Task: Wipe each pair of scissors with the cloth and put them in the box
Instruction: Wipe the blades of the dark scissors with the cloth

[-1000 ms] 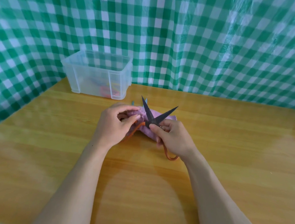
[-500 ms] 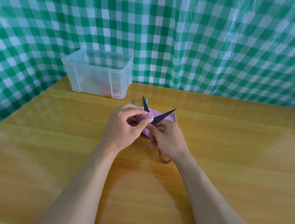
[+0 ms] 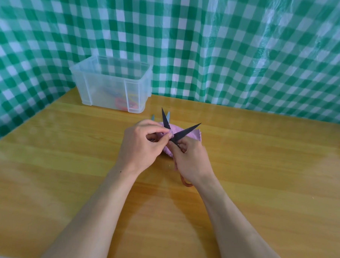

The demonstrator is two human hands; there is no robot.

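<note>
Reaches both bare forearms in from the near edge, low over the wooden bench point(image 3: 260, 171), wrists angled toward each other. Grips the scissors point(image 3: 186, 132) at the pivot with the right hand point(image 3: 191, 161), fingers curled, an orange handle loop point(image 3: 186, 183) poking out under the wrist. Pinches a fold of the purple cloth point(image 3: 193, 134) in the left hand point(image 3: 143, 145), thumb and forefinger tight together against the base of the left blade. Holds the dark blades spread in a V, tips pointing away. Just behind the cloth, pale blue tips of a second pair point(image 3: 167, 115). Farther back left, the clear box point(image 3: 110, 58) against the green checked curtain point(image 3: 208, 42), coloured handles point(image 3: 120, 104) dim through its wall.
</note>
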